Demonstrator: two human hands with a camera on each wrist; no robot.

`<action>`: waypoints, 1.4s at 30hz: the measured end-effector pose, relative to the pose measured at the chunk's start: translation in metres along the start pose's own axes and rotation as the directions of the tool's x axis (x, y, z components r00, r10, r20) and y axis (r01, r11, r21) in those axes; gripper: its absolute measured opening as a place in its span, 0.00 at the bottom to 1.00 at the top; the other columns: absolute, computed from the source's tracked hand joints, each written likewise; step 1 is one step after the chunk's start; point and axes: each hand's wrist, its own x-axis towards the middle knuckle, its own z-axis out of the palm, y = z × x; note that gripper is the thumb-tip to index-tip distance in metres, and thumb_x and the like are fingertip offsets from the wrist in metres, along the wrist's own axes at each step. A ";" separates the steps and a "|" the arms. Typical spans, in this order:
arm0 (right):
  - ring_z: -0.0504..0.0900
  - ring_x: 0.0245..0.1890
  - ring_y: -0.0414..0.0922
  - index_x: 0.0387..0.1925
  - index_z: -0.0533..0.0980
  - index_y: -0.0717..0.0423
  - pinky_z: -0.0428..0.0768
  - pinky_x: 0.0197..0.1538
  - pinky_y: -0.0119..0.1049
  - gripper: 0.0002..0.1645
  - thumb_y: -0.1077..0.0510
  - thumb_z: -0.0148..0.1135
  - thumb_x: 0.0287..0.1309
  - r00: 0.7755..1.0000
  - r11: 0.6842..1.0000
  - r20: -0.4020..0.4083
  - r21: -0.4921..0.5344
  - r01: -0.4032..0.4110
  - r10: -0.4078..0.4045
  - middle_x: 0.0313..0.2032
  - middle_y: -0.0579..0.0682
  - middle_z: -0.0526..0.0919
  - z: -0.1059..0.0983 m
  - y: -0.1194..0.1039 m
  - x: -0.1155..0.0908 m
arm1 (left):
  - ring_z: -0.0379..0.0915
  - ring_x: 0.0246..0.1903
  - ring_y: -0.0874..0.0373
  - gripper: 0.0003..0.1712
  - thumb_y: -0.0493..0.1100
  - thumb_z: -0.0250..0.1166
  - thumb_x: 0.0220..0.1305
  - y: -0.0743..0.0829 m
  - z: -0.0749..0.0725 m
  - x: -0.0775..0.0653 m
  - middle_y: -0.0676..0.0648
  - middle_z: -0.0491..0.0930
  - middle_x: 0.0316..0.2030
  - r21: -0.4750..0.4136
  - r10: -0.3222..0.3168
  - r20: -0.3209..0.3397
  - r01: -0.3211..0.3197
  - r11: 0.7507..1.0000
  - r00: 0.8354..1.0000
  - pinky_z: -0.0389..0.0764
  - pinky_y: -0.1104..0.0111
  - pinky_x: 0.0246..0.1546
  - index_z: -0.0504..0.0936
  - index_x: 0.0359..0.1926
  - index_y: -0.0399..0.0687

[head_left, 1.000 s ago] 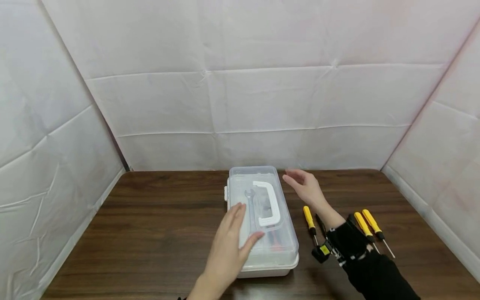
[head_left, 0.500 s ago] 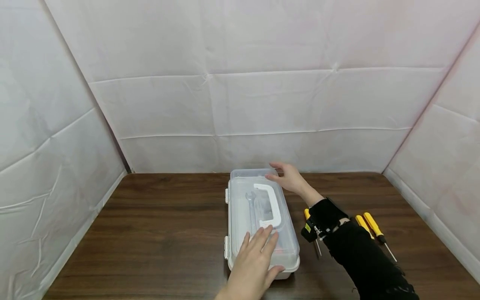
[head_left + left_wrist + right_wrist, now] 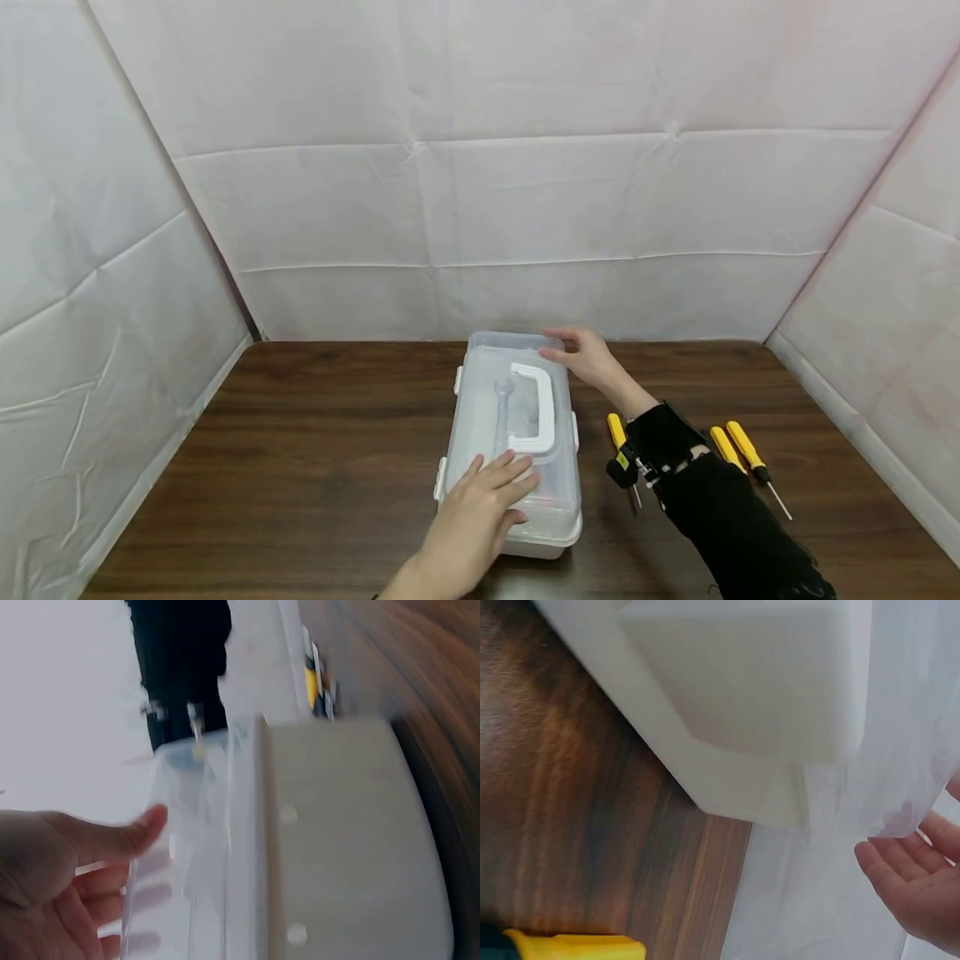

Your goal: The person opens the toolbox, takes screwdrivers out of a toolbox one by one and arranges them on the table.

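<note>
A toolbox point(image 3: 480, 425) with a see-through lid and a white handle point(image 3: 547, 408) stands on the table, lid down. Under the lid shows a wrench point(image 3: 502, 417). My left hand point(image 3: 468, 521) lies over the lid's near end with its fingers extended. In the left wrist view the left hand point(image 3: 64, 877) has its fingers against the clear plastic, thumb apart. At the far right corner of the lid is my right hand point(image 3: 588, 360). The right wrist view has the fingers of the right hand point(image 3: 922, 881) at the lid's edge, loosely bent and not wrapped round it.
Right of the toolbox lie several yellow-handled screwdrivers, among them one point(image 3: 616, 429) partly under my right wrist and another point(image 3: 742, 442) farther right. White sheeting point(image 3: 525, 208) closes off the back and both sides of the brown wooden table point(image 3: 322, 467).
The toolbox has turned slightly: its near end swung left, its far end a little right, and a latch on its right side came into view. My left hand went left with it.
</note>
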 end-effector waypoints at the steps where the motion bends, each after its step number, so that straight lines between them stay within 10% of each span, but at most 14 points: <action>1: 0.67 0.54 0.56 0.55 0.68 0.64 0.68 0.51 0.49 0.28 0.54 0.58 0.55 1.000 1.000 -0.010 -0.001 -0.006 0.006 0.54 0.62 0.70 -0.001 0.001 -0.003 | 0.66 0.54 0.55 0.22 0.41 0.65 0.47 -0.005 -0.003 -0.002 0.48 0.73 0.52 -0.011 0.020 0.011 -0.020 1.000 1.000 0.65 0.54 0.51 0.79 0.48 0.45; 8: 0.69 0.52 0.57 0.56 0.67 0.63 0.72 0.46 0.48 0.32 0.47 0.57 0.55 0.996 0.997 -0.065 -0.043 -0.059 0.056 0.54 0.62 0.69 -0.008 0.009 -0.030 | 0.65 0.55 0.56 0.23 0.40 0.66 0.48 -0.050 -0.019 -0.014 0.51 0.73 0.53 -0.030 0.210 0.028 -0.209 0.977 0.977 0.64 0.53 0.52 0.78 0.49 0.46; 13: 0.70 0.50 0.57 0.55 0.68 0.63 0.71 0.46 0.48 0.32 0.46 0.57 0.54 0.994 0.994 -0.095 -0.088 -0.060 0.052 0.52 0.62 0.71 -0.010 0.011 -0.045 | 0.66 0.54 0.54 0.24 0.36 0.67 0.46 -0.066 -0.033 -0.018 0.51 0.73 0.53 -0.032 0.177 0.061 -0.175 0.984 0.982 0.64 0.52 0.52 0.78 0.49 0.47; 19: 0.71 0.50 0.56 0.54 0.68 0.63 0.71 0.47 0.48 0.32 0.46 0.57 0.54 0.995 0.988 -0.090 -0.153 0.029 -0.043 0.51 0.61 0.72 -0.012 0.012 -0.048 | 0.64 0.55 0.49 0.27 0.45 0.69 0.45 -0.051 -0.043 -0.019 0.47 0.71 0.54 0.072 0.057 0.133 -0.067 0.995 0.990 0.62 0.53 0.53 0.77 0.50 0.44; 29: 0.67 0.55 0.52 0.58 0.65 0.62 0.68 0.51 0.47 0.41 0.46 0.65 0.44 0.905 0.854 0.120 -0.299 0.425 -0.408 0.57 0.58 0.67 -0.022 0.020 -0.049 | 0.70 0.47 0.43 0.30 0.54 0.65 0.47 0.003 -0.007 -0.015 0.36 0.73 0.47 0.231 -0.101 -0.186 0.143 0.962 0.977 0.71 0.57 0.45 0.77 0.45 0.34; 35: 0.67 0.56 0.53 0.54 0.69 0.63 0.69 0.50 0.47 0.36 0.47 0.64 0.46 0.902 0.857 0.129 -0.282 0.431 -0.412 0.57 0.58 0.68 -0.020 0.022 -0.053 | 0.71 0.46 0.44 0.27 0.51 0.69 0.44 0.009 0.003 -0.014 0.38 0.76 0.45 0.313 -0.131 -0.188 0.186 0.931 0.973 0.72 0.56 0.44 0.79 0.42 0.37; 42: 0.68 0.54 0.56 0.53 0.70 0.65 0.71 0.47 0.47 0.34 0.49 0.64 0.47 0.925 0.878 0.006 -0.311 0.364 -0.381 0.56 0.62 0.68 -0.007 0.017 -0.071 | 0.69 0.49 0.43 0.24 0.46 0.68 0.45 -0.012 -0.003 -0.020 0.38 0.74 0.47 0.172 -0.124 -0.176 0.154 0.973 0.977 0.68 0.54 0.48 0.79 0.43 0.36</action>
